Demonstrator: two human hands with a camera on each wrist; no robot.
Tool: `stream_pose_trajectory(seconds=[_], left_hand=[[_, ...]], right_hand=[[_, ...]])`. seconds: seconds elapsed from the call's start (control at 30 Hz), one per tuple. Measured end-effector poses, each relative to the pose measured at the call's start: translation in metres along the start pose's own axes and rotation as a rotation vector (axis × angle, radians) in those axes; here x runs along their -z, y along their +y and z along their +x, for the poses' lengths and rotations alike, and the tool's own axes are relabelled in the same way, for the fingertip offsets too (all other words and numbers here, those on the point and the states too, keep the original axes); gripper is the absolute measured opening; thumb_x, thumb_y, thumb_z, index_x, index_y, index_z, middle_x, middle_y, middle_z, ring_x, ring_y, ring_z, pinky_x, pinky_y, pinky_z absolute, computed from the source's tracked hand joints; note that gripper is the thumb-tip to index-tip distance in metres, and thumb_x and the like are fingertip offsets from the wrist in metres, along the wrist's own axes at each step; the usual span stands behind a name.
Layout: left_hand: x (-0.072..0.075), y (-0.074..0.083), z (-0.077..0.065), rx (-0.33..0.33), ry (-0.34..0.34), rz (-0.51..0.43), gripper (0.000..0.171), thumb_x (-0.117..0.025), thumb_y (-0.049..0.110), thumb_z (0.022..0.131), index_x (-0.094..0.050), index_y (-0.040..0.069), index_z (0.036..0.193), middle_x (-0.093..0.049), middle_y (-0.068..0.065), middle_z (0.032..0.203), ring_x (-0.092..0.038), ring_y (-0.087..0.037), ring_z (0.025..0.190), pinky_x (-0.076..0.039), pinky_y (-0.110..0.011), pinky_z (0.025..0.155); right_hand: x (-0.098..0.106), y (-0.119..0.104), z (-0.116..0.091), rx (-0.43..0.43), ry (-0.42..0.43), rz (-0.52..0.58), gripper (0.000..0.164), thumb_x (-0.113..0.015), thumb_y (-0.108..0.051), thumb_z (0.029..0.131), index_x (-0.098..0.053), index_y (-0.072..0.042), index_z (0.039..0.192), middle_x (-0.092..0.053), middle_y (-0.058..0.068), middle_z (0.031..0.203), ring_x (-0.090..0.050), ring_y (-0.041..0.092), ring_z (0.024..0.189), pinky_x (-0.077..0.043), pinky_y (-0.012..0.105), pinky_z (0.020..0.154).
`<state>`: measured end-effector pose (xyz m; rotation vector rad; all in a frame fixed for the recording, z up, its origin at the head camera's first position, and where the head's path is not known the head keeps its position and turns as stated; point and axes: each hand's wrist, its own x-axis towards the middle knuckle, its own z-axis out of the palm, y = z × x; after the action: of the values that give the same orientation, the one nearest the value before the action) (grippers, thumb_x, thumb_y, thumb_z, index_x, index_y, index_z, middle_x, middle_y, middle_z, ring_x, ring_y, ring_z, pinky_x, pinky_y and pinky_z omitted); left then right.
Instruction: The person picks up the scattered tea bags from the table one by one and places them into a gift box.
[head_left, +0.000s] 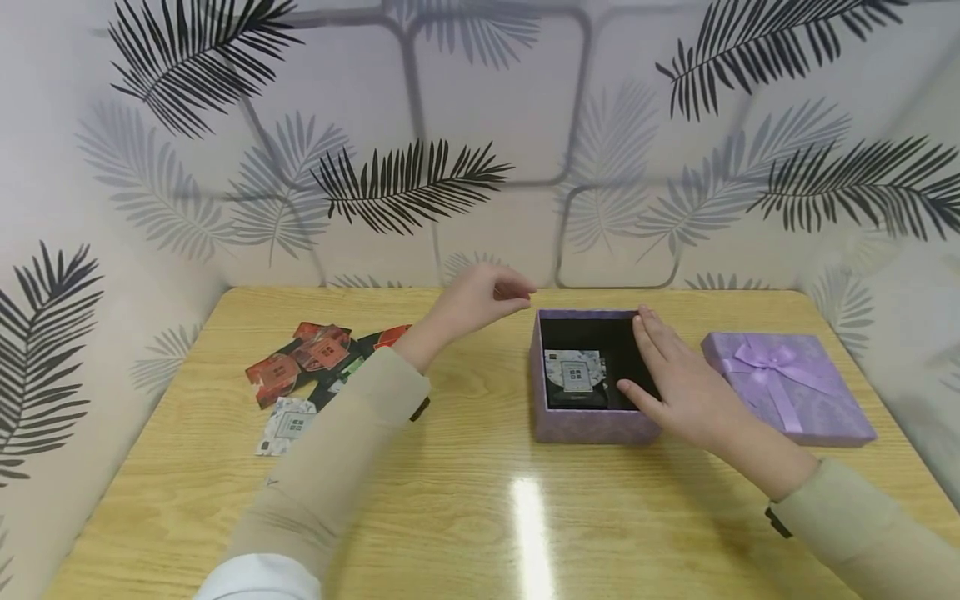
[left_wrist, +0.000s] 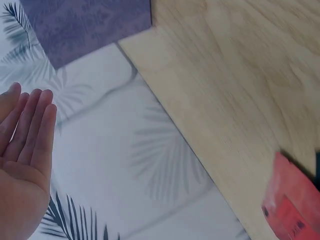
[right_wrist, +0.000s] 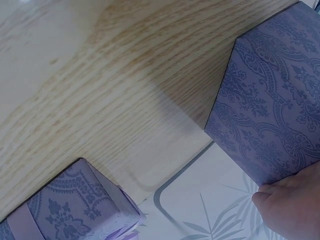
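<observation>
A purple patterned gift box (head_left: 597,427) with a black inside stands uncovered on the table. A white floral printed packet (head_left: 576,372) lies in its left part, over a dark one. Fingers straight, my right hand (head_left: 686,392) rests along the box's right edge, the thumb reaching over the opening. My left hand (head_left: 477,302) hovers just beyond the back left corner of the box, fingers bent loosely and holding nothing. In the left wrist view its palm (left_wrist: 22,175) is bare.
Left on the table lie several flat packets, among them a red one (head_left: 276,377) and a white one (head_left: 288,423), partly behind my left forearm. The purple lid (head_left: 795,387) with its ribbon bow sits to the right. A leaf-patterned backdrop (head_left: 495,100) rises behind the wooden table (head_left: 465,508).
</observation>
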<state>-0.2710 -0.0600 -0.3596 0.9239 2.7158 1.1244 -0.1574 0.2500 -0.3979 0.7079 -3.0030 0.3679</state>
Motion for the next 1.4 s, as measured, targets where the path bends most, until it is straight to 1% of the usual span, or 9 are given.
stream_pose_trajectory(seconds=[0.1,0.27,0.4,0.57,0.67,0.87,1.1,1.2,1.4], left_hand=[[0.011,-0.011,-0.005,0.014,0.026,-0.006,0.025,-0.074,0.012,0.101,-0.078,0.005,0.125,-0.080,-0.012,0.120,-0.077,-0.024,0.108,-0.062,-0.034,0.098],[0.025,-0.030,-0.013,0.042,0.074,0.012,0.024,-0.076,0.011,0.100,-0.079,0.002,0.122,-0.080,-0.014,0.119,-0.077,-0.027,0.108,-0.062,-0.037,0.098],[0.034,-0.046,-0.022,0.070,0.102,0.007,0.024,-0.077,0.010,0.099,-0.079,0.002,0.121,-0.079,-0.015,0.120,-0.077,-0.029,0.108,-0.062,-0.040,0.098],[0.042,-0.063,-0.033,0.128,0.116,-0.025,0.027,-0.078,0.009,0.098,-0.078,0.002,0.123,-0.078,-0.018,0.122,-0.076,-0.032,0.108,-0.062,-0.044,0.098],[0.045,-0.072,-0.038,0.152,0.124,-0.043,0.028,-0.079,0.009,0.096,-0.077,0.000,0.123,-0.077,-0.020,0.122,-0.075,-0.034,0.108,-0.061,-0.046,0.098],[0.052,-0.091,-0.048,0.190,0.122,-0.033,0.030,-0.079,0.010,0.096,-0.076,-0.002,0.124,-0.077,-0.023,0.120,-0.075,-0.036,0.108,-0.060,-0.050,0.099],[0.054,-0.113,-0.059,0.234,0.114,-0.030,0.033,-0.078,0.008,0.097,-0.073,-0.006,0.127,-0.075,-0.025,0.122,-0.073,-0.040,0.110,-0.059,-0.053,0.100],[0.055,-0.120,-0.063,0.249,0.110,-0.036,0.034,-0.077,0.007,0.097,-0.072,-0.007,0.127,-0.075,-0.026,0.124,-0.073,-0.041,0.111,-0.059,-0.054,0.100],[0.054,-0.132,-0.069,0.275,0.088,-0.005,0.035,-0.078,0.009,0.096,-0.073,-0.007,0.127,-0.075,-0.025,0.124,-0.073,-0.040,0.111,-0.059,-0.053,0.098]], right_hand=[[0.000,0.000,0.000,0.002,0.004,-0.002,0.091,-0.054,-0.049,0.109,-0.013,0.008,0.166,-0.012,0.029,0.176,-0.018,0.047,0.163,-0.028,0.064,0.128],[0.000,-0.001,0.000,0.000,0.002,-0.004,0.090,-0.055,-0.048,0.109,-0.014,0.008,0.166,-0.012,0.029,0.176,-0.018,0.047,0.163,-0.028,0.064,0.128],[0.000,-0.001,0.000,-0.003,-0.002,-0.011,0.091,-0.055,-0.048,0.109,-0.013,0.008,0.167,-0.012,0.029,0.176,-0.018,0.047,0.163,-0.028,0.064,0.128],[0.001,-0.001,-0.001,-0.004,-0.004,-0.014,0.091,-0.054,-0.049,0.109,-0.013,0.008,0.167,-0.012,0.029,0.176,-0.018,0.047,0.163,-0.028,0.064,0.128],[0.000,-0.001,-0.001,-0.003,-0.002,-0.013,0.091,-0.054,-0.049,0.109,-0.013,0.008,0.167,-0.012,0.028,0.176,-0.017,0.046,0.163,-0.028,0.064,0.128],[-0.001,0.001,-0.001,0.002,0.009,-0.017,0.091,-0.054,-0.050,0.109,-0.013,0.007,0.167,-0.013,0.029,0.176,-0.018,0.046,0.163,-0.029,0.064,0.127],[-0.001,0.001,-0.001,0.001,0.009,-0.019,0.091,-0.054,-0.049,0.109,-0.013,0.007,0.167,-0.012,0.028,0.176,-0.018,0.046,0.163,-0.029,0.064,0.127],[-0.002,0.002,-0.001,0.007,0.012,-0.018,0.090,-0.054,-0.049,0.109,-0.013,0.007,0.167,-0.013,0.028,0.176,-0.019,0.046,0.163,-0.029,0.064,0.127],[-0.003,0.003,-0.001,0.008,0.022,-0.019,0.090,-0.054,-0.049,0.109,-0.013,0.008,0.167,-0.014,0.029,0.175,-0.019,0.046,0.163,-0.029,0.064,0.127]])
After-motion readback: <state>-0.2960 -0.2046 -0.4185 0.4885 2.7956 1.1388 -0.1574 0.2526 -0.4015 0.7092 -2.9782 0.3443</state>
